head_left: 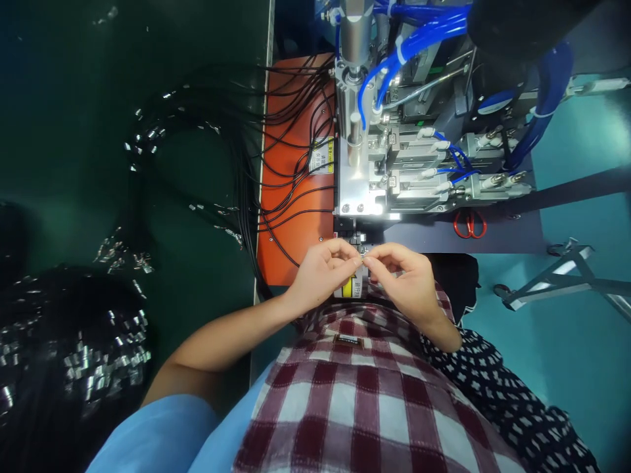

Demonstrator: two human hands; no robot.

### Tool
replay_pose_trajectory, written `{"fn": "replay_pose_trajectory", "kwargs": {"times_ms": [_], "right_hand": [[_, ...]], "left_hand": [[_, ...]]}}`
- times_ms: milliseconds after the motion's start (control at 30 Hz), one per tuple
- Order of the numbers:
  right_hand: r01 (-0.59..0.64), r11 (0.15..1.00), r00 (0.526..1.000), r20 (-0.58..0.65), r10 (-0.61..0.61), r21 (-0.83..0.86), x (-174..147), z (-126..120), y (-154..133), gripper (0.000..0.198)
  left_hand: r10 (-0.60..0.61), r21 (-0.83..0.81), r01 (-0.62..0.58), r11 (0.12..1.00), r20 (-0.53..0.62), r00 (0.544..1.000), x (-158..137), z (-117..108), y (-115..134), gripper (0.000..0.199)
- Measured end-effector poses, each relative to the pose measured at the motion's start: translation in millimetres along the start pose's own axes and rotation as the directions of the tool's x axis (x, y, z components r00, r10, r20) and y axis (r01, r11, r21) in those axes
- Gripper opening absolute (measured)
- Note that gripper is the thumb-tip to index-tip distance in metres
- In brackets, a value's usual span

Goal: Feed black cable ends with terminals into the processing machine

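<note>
My left hand [328, 269] and my right hand [401, 272] meet fingertip to fingertip at the front edge of a metal machine [359, 187]. Both are closed in a pinch. What lies between the fingertips is too small to make out. Just beyond them a small metal fixture [363, 238] shows at the machine's front. Under the hands is a white and yellow label [351, 287], partly covered by them. Black cables [280, 246] run across an orange plate [280, 184] to the left of my left hand.
Bundled black cables with shiny metal ends [116, 355] lie on the dark green surface [197, 177] at left. Red-handled scissors [470, 225] rest on the machine's grey base [513, 230]. Blue air hoses [428, 29] arch over the machine. A wheeled metal stand [562, 272] is at right.
</note>
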State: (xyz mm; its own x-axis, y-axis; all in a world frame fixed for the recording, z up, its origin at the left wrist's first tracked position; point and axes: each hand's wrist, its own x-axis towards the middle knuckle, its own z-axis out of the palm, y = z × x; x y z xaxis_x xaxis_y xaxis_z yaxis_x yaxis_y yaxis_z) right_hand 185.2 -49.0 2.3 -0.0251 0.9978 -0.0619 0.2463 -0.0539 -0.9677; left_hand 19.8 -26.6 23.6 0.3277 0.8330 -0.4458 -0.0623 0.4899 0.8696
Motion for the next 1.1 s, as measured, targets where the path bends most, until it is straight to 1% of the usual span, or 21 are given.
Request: {"fn": "replay_pose_trajectory", "kwargs": {"times_ms": [67, 133, 200, 267, 333, 400, 500, 567, 633, 733, 833, 900, 967, 1100], "right_hand": [[0.004, 1.000, 1.000, 0.021, -0.004, 0.013, 1, 0, 1, 0.009], [-0.014, 0.998, 0.999, 0.053, 0.011, 0.060, 1, 0, 3, 0.010], [-0.028, 0.995, 0.997, 0.074, 0.021, 0.094, 1, 1, 4, 0.011], [-0.017, 0.997, 0.998, 0.063, 0.013, 0.074, 1, 2, 5, 0.012], [0.002, 1.000, 0.999, 0.033, -0.003, 0.026, 1, 3, 7, 0.012], [-0.003, 1.000, 1.000, 0.017, 0.003, 0.019, 3, 3, 8, 0.012], [-0.067, 0.993, 0.998, 0.018, 0.066, 0.096, 9, 0, 10, 0.014], [-0.114, 0.983, 0.993, 0.025, 0.112, 0.144, 15, -3, 13, 0.016], [-0.145, 0.975, 0.989, 0.034, 0.141, 0.170, 21, -4, 16, 0.016], [-0.169, 0.967, 0.986, 0.046, 0.163, 0.193, 29, -3, 22, 0.016], [-0.184, 0.962, 0.983, 0.051, 0.177, 0.200, 33, 0, 25, 0.016], [-0.187, 0.963, 0.982, 0.050, 0.180, 0.193, 35, 1, 25, 0.016], [-0.190, 0.965, 0.982, 0.048, 0.184, 0.179, 36, 2, 25, 0.016], [-0.200, 0.966, 0.980, 0.049, 0.194, 0.163, 37, 3, 25, 0.017]], "left_hand": [[0.004, 0.019, -0.004, 1.000, 0.004, 1.000, -1, 0, 0, 0.024], [0.036, 0.059, -0.036, 0.998, 0.002, 0.999, -1, 0, 0, 0.023], [0.122, 0.135, -0.119, 0.984, -0.012, 0.992, -2, 1, -2, 0.020], [0.240, 0.250, -0.227, 0.941, -0.023, 0.971, -1, 0, -5, 0.016], [0.332, 0.377, -0.305, 0.875, -0.009, 0.943, 0, -1, -6, 0.012], [0.384, 0.497, -0.350, 0.794, 0.036, 0.923, 1, -5, -5, 0.007], [0.452, 0.649, -0.412, 0.639, 0.117, 0.885, 4, -12, 1, 0.005], [0.504, 0.712, -0.451, 0.538, 0.157, 0.849, 7, -18, 5, 0.006], [0.557, 0.736, -0.498, 0.459, 0.198, 0.806, 12, -24, 4, 0.009], [0.624, 0.734, -0.573, 0.364, 0.265, 0.735, 22, -33, -1, 0.013], [0.651, 0.739, -0.611, 0.285, 0.319, 0.689, 29, -40, -7, 0.017], [0.650, 0.744, -0.621, 0.247, 0.348, 0.675, 31, -43, -9, 0.020], [0.642, 0.753, -0.621, 0.216, 0.370, 0.671, 32, -46, -10, 0.022], [0.625, 0.777, -0.603, 0.179, 0.384, 0.680, 32, -48, -11, 0.023]]}}
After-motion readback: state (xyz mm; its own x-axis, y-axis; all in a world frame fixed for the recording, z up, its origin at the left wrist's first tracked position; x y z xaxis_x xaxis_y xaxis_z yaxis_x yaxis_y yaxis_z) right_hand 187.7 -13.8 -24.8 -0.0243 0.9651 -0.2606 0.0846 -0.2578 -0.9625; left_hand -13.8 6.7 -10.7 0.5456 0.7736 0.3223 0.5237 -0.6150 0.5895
